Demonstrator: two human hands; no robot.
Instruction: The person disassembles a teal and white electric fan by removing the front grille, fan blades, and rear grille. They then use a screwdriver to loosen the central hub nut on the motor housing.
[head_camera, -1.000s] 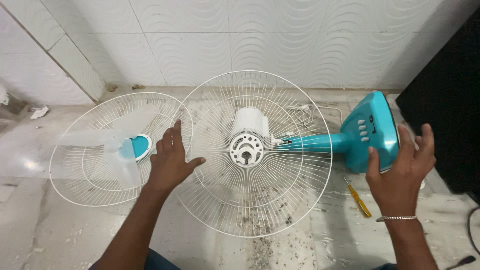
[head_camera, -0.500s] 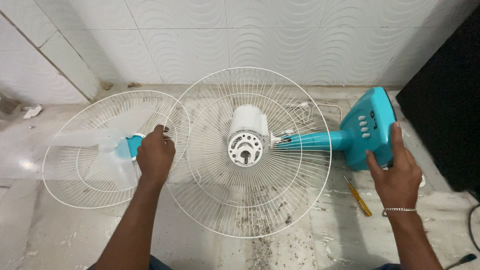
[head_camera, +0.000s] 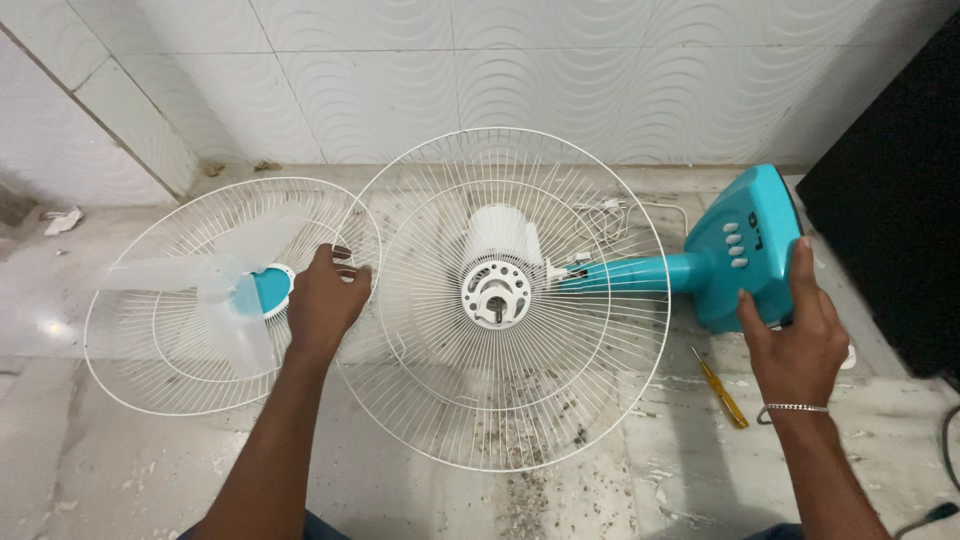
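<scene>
A dismantled teal and white fan lies on a dirty floor. Its rear wire guard (head_camera: 560, 400) with the white motor (head_camera: 497, 262) faces up in the middle. My left hand (head_camera: 325, 295) grips that guard's left rim, where it overlaps the loose front guard (head_camera: 150, 370). A translucent fan blade (head_camera: 225, 290) with a teal hub lies on the front guard. My right hand (head_camera: 795, 335) holds the lower edge of the teal base (head_camera: 745, 250), which stands tilted at the right.
A yellow-handled screwdriver (head_camera: 720, 388) lies on the floor just left of my right wrist. White tiled walls close the back and left. A large black object (head_camera: 890, 190) stands at the right. The fan's white cord (head_camera: 610, 215) lies behind the guard.
My left hand closed from an open palm onto the rear guard's rim. My right hand came down onto the teal base, and the fan shifted slightly up and right.
</scene>
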